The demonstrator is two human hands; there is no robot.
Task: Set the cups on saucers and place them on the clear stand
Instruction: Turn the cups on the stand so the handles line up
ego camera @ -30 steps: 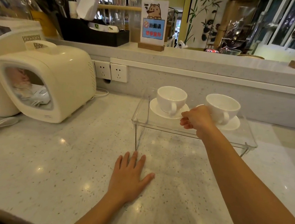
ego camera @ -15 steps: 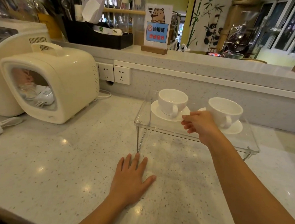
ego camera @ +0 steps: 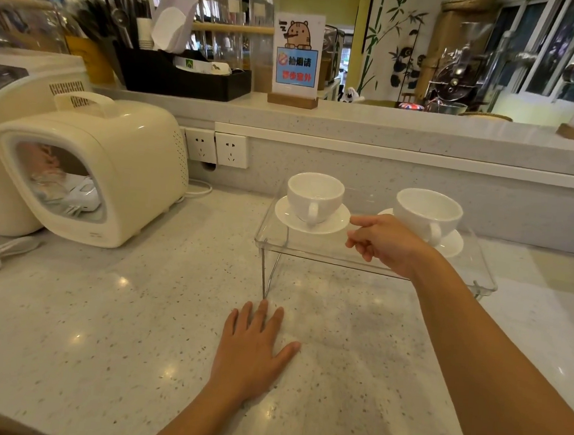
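the right hand (ego camera: pixel 385 244) is off the right saucer (ego camera: pixel 450 244) now and has drawn back toward the middle of the clear stand (ego camera: pixel 310 250), where a second ago it was tucked against that saucer's near edge. its fingers (ego camera: pixel 357 243) are loosely curled and gripping nothing, thumb pointing toward the left saucer (ego camera: pixel 311 219) without quite touching it, as far as can be told. the left hand (ego camera: pixel 254 348) has not shifted: flat on the worktop (ego camera: pixel 98 322), fingers spread, empty, just in front of the stand's thin leg. so here is the layout: left cup (ego camera: pixel 314 195) upright on its saucer, handle facing the camera; right cup (ego camera: pixel 428 213) upright on its saucer too, handle also forward, part of that saucer hidden behind the right wrist. both pairs sit on top of the stand, well apart from each other. my read is that the release was the last real move and the job looks finished, unless a small nudge to even up the spacing is coming. as for writing, the standing sign (ego camera: pixel 297 55) on the ledge behind shows a cartoon animal, a red no-smoking style circle and chinese characters on a blue panel, too soft to read with confidence. the cream appliance (ego camera: pixel 117 169) at left shows only a tiny mark low on its front, unreadable, and the two wall sockets (ego camera: pixel 217 148) carry no legible text.
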